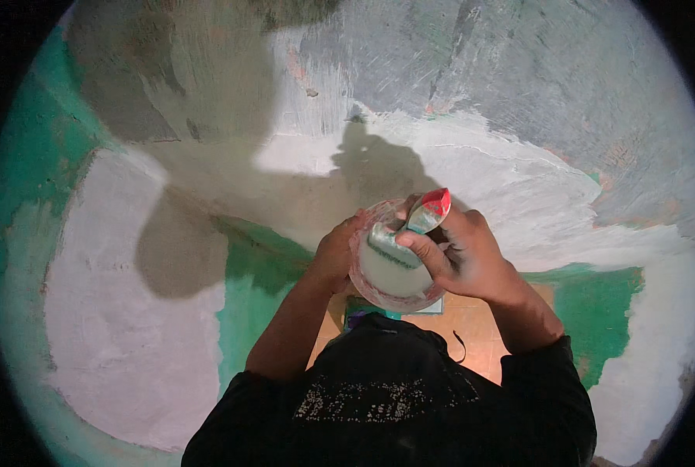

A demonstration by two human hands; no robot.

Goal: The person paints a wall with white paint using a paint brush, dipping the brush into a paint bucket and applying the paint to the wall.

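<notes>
My left hand holds the side of a round, pink-smeared paint container with pale, milky paint in it. Over its mouth, my right hand grips a paintbrush whose handle has a red end. The brush's paint-coated head and dark bristles sit in the container, against the pale paint. The fingertips of my left hand are partly hidden behind the rim.
A wall surrounds the work, patched with white, grey and green paint, with shadows across its upper left. Below the container are a tan tiled floor and a small object, partly hidden by my dark shirt.
</notes>
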